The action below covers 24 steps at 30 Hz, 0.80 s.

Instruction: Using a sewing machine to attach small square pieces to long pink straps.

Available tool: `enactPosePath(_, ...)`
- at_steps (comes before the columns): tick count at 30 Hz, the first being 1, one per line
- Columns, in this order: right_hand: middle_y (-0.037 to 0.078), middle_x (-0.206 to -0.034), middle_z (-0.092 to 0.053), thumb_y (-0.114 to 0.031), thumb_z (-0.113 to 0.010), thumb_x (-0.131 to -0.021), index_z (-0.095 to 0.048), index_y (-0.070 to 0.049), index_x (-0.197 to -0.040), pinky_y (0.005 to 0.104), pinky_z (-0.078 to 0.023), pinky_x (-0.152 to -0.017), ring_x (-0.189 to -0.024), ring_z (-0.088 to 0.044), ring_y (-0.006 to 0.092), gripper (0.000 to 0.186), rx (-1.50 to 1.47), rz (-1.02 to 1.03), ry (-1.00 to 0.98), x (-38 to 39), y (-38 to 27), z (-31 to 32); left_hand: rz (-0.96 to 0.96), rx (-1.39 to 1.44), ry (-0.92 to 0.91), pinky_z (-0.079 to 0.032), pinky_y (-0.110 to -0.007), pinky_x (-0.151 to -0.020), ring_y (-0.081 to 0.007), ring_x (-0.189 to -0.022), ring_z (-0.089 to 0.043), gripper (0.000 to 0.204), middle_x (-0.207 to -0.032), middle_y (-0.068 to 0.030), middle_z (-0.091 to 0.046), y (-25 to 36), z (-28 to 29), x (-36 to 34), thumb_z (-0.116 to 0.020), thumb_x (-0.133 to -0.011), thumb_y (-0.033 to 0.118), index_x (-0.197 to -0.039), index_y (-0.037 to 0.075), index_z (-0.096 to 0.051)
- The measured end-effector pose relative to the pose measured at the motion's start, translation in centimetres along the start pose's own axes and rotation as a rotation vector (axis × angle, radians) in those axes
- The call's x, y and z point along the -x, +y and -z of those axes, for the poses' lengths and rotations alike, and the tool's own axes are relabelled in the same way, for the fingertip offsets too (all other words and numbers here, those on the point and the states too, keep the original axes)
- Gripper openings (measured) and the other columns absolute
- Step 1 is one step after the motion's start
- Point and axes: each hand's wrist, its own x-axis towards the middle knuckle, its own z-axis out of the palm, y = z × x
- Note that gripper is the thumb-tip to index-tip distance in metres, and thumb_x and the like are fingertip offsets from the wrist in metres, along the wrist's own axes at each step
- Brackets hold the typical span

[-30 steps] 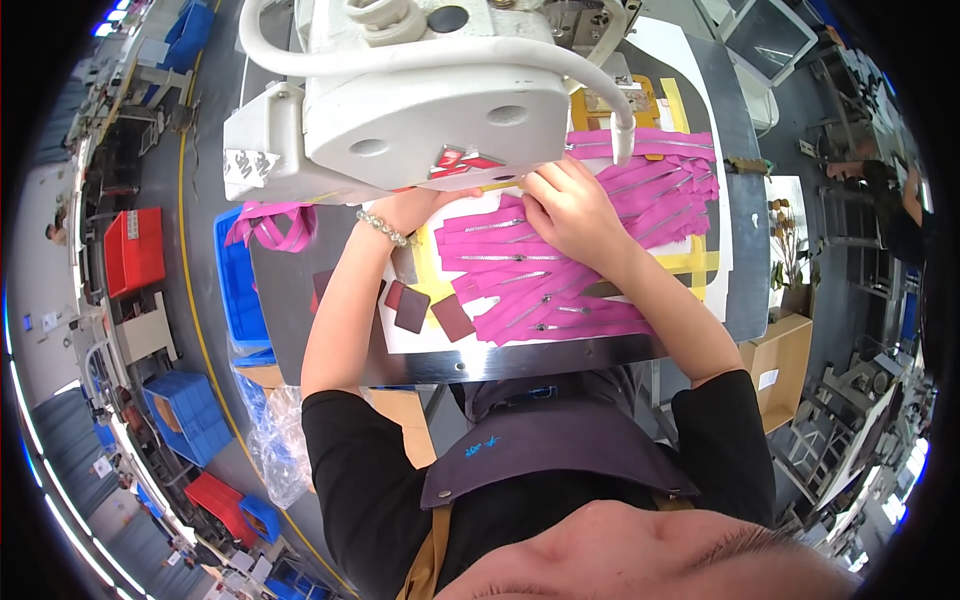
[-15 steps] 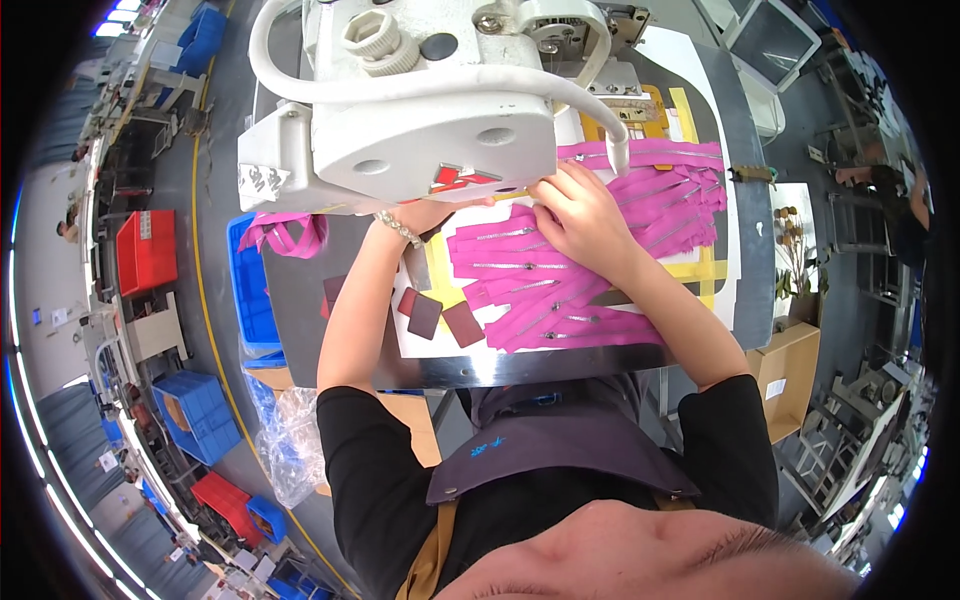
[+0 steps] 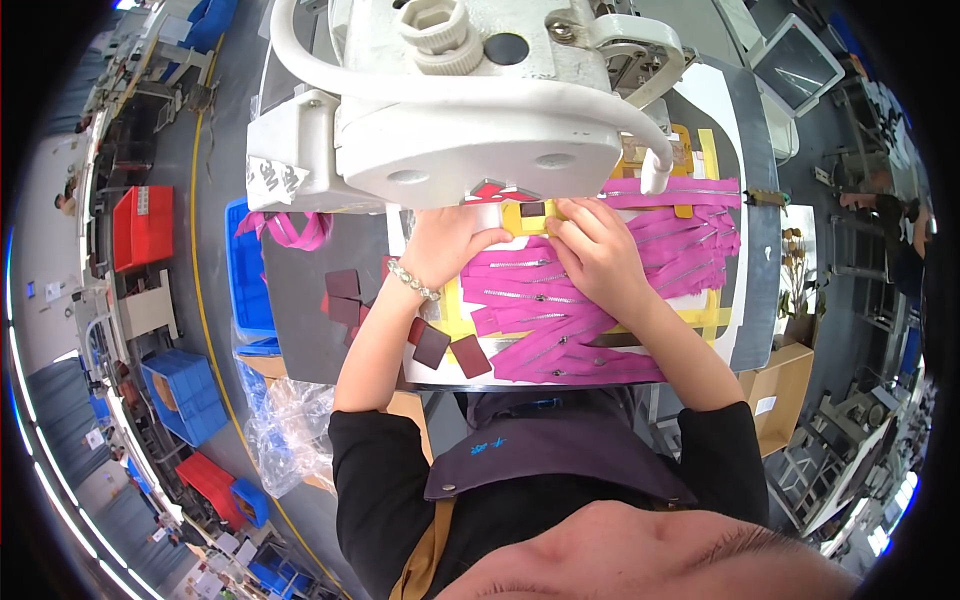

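Observation:
Under the front of a white industrial sewing machine head (image 3: 480,140), a small yellow plate (image 3: 514,222) with a dark rectangular piece (image 3: 532,210) in it lies between my hands. My left hand (image 3: 445,240), below a beaded bracelet, grips the plate's left end; its fingers are partly under the machine head. At the other end, the thumb and fingers of my right hand (image 3: 598,250) pinch the plate. Bright pink zipper strips (image 3: 550,335) with metal teeth lie in overlapping rows beneath and beside my right hand. Several dark red and brown square patches (image 3: 432,344) lie near my left forearm.
The table's metal front edge (image 3: 540,388) runs close to my body. A blue bin (image 3: 252,290) stands left of the table, and pink strips (image 3: 290,232) lie by it. At right are a cardboard box (image 3: 778,400) and a monitor (image 3: 797,62). Clear plastic (image 3: 290,430) hangs at lower left.
Both hands have come nearer to me from beneath the machine head, bringing the yellow plate with the dark piece into sight. The whole view has shifted slightly, showing more patches at left.

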Motion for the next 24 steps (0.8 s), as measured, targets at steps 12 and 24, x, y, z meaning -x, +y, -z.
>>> enactPosePath(12, 0.012, -0.112, -0.062, -0.01, -0.063, -0.08, -0.064, -0.005, -0.092, 0.0431, -0.04, -0.097, -0.106, -0.058, 0.0264, 0.014, 0.153, 0.012, -0.054, 0.1, -0.3, 0.4, 0.031, -0.143, 0.167, -0.027, -0.048, -0.097, -0.0318, -0.107, -0.05, 0.05, -0.101, -0.0138, -0.061, 2.0, -0.5, 1.4, -0.061, -0.083, 0.047, -0.108, 0.004, -0.061)
enactPosePath(24, 0.01, -0.102, -0.061, -0.029, -0.068, -0.077, -0.061, -0.005, -0.103, 0.0435, -0.04, -0.087, -0.097, -0.056, 0.027, 0.036, 0.104, -0.202, 0.055, -4.8, 6.0, 0.8, -0.042, -0.151, 0.241, -0.027, -0.048, -0.099, -0.0328, -0.111, -0.046, 0.046, -0.109, -0.0151, -0.056, 2.0, -0.6, 1.5, -0.067, -0.08, 0.04, -0.104, 0.001, -0.06)
